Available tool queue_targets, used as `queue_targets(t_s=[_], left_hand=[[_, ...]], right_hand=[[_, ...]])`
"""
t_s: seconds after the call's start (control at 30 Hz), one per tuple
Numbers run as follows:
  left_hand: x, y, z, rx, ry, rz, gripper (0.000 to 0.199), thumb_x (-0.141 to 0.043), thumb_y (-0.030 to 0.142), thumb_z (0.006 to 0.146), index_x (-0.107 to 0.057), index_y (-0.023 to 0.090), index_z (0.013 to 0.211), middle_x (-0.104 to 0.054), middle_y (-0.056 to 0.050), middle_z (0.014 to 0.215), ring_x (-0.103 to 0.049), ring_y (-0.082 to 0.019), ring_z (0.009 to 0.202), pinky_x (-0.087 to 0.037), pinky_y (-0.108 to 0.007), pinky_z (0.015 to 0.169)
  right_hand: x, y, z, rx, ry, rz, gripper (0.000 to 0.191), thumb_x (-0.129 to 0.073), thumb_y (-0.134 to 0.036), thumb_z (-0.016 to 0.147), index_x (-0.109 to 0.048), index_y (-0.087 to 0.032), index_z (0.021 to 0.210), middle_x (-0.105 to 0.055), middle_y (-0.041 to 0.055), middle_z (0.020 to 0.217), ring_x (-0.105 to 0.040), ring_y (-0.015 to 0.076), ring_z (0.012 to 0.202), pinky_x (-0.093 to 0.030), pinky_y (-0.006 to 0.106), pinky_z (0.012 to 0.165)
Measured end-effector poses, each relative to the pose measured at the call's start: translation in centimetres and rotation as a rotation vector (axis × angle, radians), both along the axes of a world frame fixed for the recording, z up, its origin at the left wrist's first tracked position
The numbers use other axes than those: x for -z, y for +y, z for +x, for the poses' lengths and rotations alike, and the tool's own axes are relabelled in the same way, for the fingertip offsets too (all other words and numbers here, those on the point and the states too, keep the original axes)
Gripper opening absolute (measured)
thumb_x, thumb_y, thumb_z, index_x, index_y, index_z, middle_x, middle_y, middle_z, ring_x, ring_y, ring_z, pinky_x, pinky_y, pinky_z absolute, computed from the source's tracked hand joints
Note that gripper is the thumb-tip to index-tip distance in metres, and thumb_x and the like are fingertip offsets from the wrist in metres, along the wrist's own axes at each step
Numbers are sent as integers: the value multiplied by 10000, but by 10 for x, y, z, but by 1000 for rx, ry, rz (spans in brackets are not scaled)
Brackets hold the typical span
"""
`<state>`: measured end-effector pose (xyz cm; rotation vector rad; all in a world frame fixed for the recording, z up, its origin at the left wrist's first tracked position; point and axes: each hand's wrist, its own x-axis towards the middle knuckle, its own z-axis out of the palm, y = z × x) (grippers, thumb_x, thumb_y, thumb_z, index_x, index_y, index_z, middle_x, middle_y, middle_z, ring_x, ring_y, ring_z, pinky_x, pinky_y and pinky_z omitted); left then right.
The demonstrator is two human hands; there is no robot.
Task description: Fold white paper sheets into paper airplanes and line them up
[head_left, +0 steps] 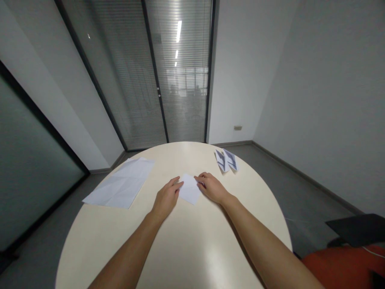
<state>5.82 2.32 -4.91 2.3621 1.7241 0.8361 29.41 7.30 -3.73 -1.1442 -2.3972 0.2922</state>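
Small white paper piece (190,192) on round bench (180,245), between both hands. Left hand (167,197) has fingertips at its left edge, right hand (212,188) at its upper right; can't tell whether either pinches or just presses. Large creased white sheet (120,184) lies far left; two folded paper pieces (222,161) side by side, beyond right hand.

We saw plain white on the small sheet (189,190) and the big sheet (124,184), but white with blue-grey patches on the folded papers (222,162). Our table (177,249) was cream, the blinds (186,114) striped grey, the floor (278,180) dark grey, the chair (333,265) orange-red.
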Motion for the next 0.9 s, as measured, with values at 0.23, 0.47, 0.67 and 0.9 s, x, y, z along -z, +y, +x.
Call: queue_targets(t_s=[0.23,0.47,0.67,0.9], left_hand=[[1,1,1,20,106,-12,425,-541,30,917,-712,196,1269,-590,-90,1468,-577,-249,1313,-476,-410,1125],[1,3,0,75,158,-9,376,-539,38,930,-755,198,1194,-707,-69,1303,-604,-241,1202,-487,-396,1089],[1,2,-1,86,138,-8,373,-544,33,924,-768,216,1161,-720,-48,1280,-599,-227,1196,-488,-381,1081],[-1,0,-1,99,98,13,346,-561,26,915,-787,225,1087,-745,-34,1221,-610,-215,1157,-511,-371,1051]], right_hand=[[9,3,-2,-90,14,125,388,-531,-122,961,-676,-206,1311,-633,134,1329,-557,259,1187,-447,404,1027],[9,3,-4,-132,-6,120,329,-533,-163,969,-748,-198,1216,-688,130,1280,-575,270,1188,-446,435,1050],[4,2,-3,-88,-15,107,301,-551,-174,958,-778,-191,1155,-721,123,1222,-597,257,1154,-441,403,1039],[-2,-2,-3,18,-18,41,229,-594,-226,947,-785,-193,1070,-737,95,1153,-593,259,1104,-443,371,998]])
